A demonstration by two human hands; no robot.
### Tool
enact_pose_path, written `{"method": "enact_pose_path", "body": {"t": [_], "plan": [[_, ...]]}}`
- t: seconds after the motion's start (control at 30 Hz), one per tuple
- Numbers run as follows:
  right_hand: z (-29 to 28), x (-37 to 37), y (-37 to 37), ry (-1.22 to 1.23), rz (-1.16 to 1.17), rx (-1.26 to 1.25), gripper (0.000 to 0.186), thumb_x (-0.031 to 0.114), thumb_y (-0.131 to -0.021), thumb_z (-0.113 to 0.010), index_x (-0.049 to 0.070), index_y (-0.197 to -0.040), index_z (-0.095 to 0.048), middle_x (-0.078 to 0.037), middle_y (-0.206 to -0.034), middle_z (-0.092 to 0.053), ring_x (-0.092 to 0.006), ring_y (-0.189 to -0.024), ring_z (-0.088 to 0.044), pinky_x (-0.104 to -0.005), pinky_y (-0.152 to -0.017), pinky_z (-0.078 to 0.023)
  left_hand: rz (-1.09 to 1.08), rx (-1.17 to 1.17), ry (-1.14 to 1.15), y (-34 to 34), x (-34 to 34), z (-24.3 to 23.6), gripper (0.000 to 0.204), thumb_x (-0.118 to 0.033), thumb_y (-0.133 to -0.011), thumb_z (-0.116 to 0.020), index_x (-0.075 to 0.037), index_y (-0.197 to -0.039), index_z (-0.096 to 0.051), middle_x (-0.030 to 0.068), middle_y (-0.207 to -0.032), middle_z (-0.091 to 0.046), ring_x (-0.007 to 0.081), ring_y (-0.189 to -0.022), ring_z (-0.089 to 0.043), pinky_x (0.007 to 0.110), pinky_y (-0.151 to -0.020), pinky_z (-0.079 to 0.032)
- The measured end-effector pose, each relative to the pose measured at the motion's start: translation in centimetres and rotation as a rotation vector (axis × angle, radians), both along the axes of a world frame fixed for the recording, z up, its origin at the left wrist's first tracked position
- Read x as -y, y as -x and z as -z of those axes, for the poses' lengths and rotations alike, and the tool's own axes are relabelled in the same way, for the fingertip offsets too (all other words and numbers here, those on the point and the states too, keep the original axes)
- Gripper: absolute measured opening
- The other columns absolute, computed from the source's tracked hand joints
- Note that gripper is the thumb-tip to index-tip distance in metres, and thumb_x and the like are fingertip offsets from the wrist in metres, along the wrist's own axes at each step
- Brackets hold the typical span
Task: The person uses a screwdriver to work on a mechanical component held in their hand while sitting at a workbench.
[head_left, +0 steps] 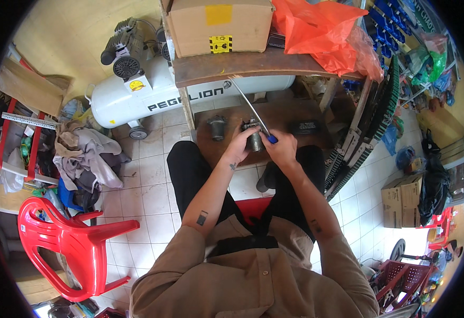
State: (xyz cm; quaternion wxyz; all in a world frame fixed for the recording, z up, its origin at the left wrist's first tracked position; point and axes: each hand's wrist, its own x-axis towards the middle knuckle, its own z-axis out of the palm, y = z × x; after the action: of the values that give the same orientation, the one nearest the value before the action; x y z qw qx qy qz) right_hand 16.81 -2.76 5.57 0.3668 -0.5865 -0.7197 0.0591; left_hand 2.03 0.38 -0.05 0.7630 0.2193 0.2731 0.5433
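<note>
My left hand is closed around a small grey metal cylinder, a motor-like part with a wider top end. My right hand grips a screwdriver by its blue handle, close beside the cylinder. The long, thin shaft points up and to the left, away from me. A similar dark metal cylinder stands on the low brown wooden board, left of my hands. To their right lies a flat black box on the same board.
Above the board, a wooden shelf carries a cardboard box and an orange plastic bag. Behind stands a white air compressor. A red plastic chair is at the left; black-green slatted strips lean at the right.
</note>
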Motion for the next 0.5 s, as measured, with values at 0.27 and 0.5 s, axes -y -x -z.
{"method": "enact_pose_path", "body": {"t": [0.27,0.5], "plan": [[0.1,0.8,0.7,-0.003,0.049,-0.093,0.024,0.031,-0.081,-0.075,0.008,-0.077,-0.069,-0.013,-0.07,-0.066,-0.0361,-0.063,-0.064,-0.0438,-0.058,-0.05,-0.104,-0.045,0.024,-0.4,-0.1,-0.7,0.043,-0.021,-0.087,-0.077,-0.009,-0.118,-0.05,0.0044,-0.102,-0.063,0.017,-0.091,-0.064,0.034,-0.075,-0.053],[2.4,0.9,-0.6,0.033,0.099,0.061,0.026,0.033,-0.083,-0.074,0.008,-0.078,-0.07,-0.014,-0.07,-0.066,-0.0356,-0.065,-0.065,-0.0447,-0.06,-0.051,-0.493,-0.16,0.135,2.0,-2.2,0.4,0.052,-0.021,-0.084,-0.08,-0.006,-0.121,-0.046,0.0082,-0.105,-0.06,0.0212,-0.089,-0.063,0.036,-0.074,-0.054]]}}
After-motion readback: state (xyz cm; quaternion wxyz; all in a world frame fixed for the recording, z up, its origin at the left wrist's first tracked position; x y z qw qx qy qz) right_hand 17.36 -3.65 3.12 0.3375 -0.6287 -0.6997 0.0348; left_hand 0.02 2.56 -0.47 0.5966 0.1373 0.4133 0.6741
